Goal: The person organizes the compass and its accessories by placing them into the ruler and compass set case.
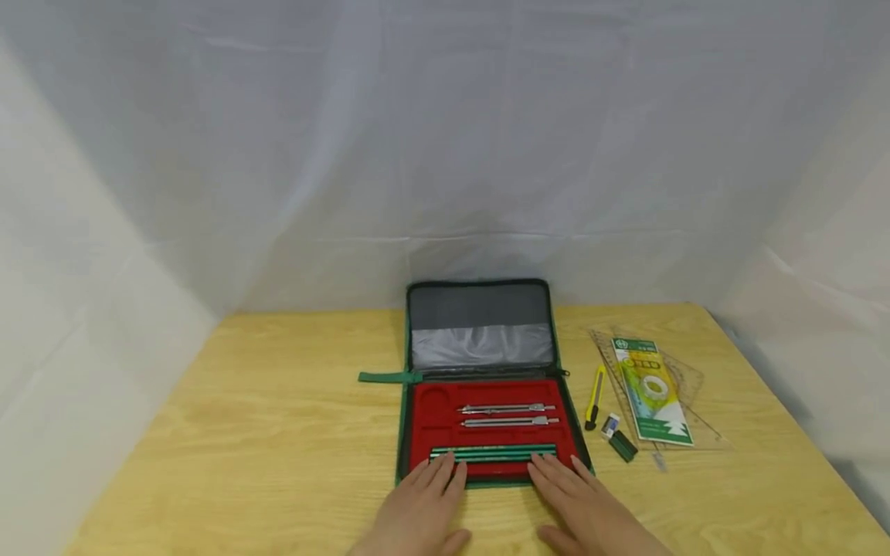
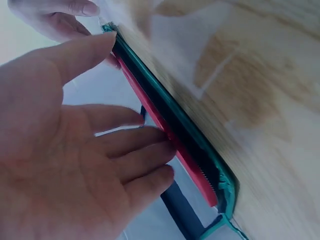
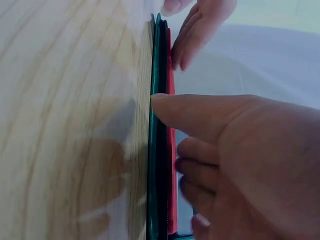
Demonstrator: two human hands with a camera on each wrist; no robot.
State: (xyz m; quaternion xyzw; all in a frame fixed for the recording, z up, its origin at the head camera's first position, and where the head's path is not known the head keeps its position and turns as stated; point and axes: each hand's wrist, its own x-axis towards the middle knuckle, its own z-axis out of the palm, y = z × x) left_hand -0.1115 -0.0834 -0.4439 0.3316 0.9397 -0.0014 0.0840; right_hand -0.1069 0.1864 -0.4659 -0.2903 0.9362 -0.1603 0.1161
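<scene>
An unzipped green zip case (image 1: 402,440) lies open on the table, its lid leaning back. Inside is a red tray (image 1: 434,432). Two silver compass-like drawing instruments (image 1: 507,408) sit in its slots. Several dark green pencils (image 1: 494,449) lie side by side in the front slot. My left hand (image 1: 420,506) has its fingertips at the left end of the pencils, my right hand (image 1: 584,502) at their right end. Both hands have relaxed fingers and reach over the case's front edge. In the wrist views the red tray's edge (image 3: 171,200) is beside the fingers; the pencils are hidden there.
Right of the case lie a yellow utility knife (image 1: 596,395), an eraser (image 1: 610,425), a small dark green block (image 1: 622,446) and a green-and-yellow packet (image 1: 653,394) on transparent set squares (image 1: 705,436). A green strap (image 1: 381,378) sticks out left. White sheeting (image 1: 445,154) surrounds the table.
</scene>
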